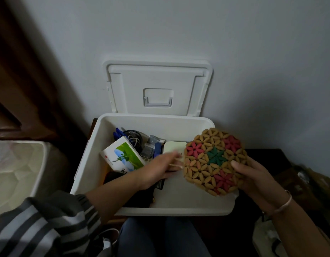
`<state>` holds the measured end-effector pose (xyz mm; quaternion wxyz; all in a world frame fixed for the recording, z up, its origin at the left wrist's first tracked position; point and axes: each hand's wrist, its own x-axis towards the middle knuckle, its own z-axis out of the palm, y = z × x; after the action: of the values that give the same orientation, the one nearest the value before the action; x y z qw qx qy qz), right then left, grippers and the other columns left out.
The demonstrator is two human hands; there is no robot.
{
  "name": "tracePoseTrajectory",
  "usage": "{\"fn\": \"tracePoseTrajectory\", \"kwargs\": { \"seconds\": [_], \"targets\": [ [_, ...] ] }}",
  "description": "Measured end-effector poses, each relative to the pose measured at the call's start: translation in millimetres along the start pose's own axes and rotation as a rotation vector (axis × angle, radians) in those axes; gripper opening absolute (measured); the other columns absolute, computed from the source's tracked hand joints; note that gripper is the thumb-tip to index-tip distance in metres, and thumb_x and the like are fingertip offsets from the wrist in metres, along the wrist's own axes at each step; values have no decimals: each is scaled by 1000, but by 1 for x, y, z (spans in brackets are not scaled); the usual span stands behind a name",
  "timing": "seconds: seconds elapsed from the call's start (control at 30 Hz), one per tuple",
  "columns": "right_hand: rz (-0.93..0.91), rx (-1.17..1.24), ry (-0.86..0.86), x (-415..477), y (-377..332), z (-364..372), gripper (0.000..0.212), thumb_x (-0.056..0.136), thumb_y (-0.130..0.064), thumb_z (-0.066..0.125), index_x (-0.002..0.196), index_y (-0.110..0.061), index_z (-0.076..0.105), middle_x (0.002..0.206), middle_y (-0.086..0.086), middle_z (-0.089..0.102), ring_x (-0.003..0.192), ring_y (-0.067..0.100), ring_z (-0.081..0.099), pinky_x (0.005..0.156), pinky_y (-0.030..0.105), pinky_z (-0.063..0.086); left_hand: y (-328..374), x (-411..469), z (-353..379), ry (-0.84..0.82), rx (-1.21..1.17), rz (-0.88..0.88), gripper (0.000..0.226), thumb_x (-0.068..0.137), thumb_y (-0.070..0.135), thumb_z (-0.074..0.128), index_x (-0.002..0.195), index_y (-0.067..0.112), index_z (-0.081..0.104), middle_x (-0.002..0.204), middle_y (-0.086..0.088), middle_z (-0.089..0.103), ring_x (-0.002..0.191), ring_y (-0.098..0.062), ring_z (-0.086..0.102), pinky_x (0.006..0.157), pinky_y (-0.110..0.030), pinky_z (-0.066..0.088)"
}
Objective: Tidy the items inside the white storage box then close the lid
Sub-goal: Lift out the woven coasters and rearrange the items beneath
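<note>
Pinched only at its 3 o'clock edge by the right hand (253, 175), the beaded mat (214, 160) could slip as the straight-fingered left hand (160, 166) jostled it.

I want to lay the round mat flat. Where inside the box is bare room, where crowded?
Bare floor shows at the near right, between the black comb and the box's front wall, below the mat in the right hand. The left and back are crowded: book, mesh cup, packets, and the left hand beside the book.
</note>
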<state>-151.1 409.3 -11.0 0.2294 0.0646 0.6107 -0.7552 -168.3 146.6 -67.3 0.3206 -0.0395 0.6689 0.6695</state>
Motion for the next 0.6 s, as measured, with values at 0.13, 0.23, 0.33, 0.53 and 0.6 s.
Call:
{"fn": "tracePoseTrajectory", "kwargs": {
  "seconds": [0.13,0.23,0.33,0.53,0.6],
  "targets": [
    [52,5,-75,9,3,20,42,85,-15,59,126,-9,54,120,16,64,109,34,63,81,42,56,16,-1,5,-219,-493,-51,74,85,73,33,135,21,51,134,-11,58,125,-31,53,106,-50,41],
    [78,-45,-22,16,5,30,45,79,-19,65,122,-11,56,114,12,69,103,29,66,77,41,57,18,-8,6,-181,-442,-50,65,83,66,48,129,23,58,130,-8,61,121,-28,57,102,-47,46],
    [112,-237,44,22,13,35,44,78,-29,69,119,-18,59,105,3,73,97,21,69,81,41,57,14,-11,6,-58,-381,-61,49,81,38,70,125,18,59,120,-10,67,110,-29,65,91,-43,54],
    [6,-843,191,23,28,40,33,79,-53,62,91,-23,62,79,-8,69,72,7,67,57,24,55,-5,-16,0,99,-353,-212,39,84,18,69,122,11,61,112,-13,71,105,-32,66,77,-38,57],
    [-211,-1030,351,23,31,36,28,80,-53,60,92,-27,58,75,-12,63,70,3,62,56,18,47,-11,-16,-4,97,-371,-278,39,85,16,68,122,9,59,114,-15,69,107,-34,65,80,-40,56]
  ]
}}
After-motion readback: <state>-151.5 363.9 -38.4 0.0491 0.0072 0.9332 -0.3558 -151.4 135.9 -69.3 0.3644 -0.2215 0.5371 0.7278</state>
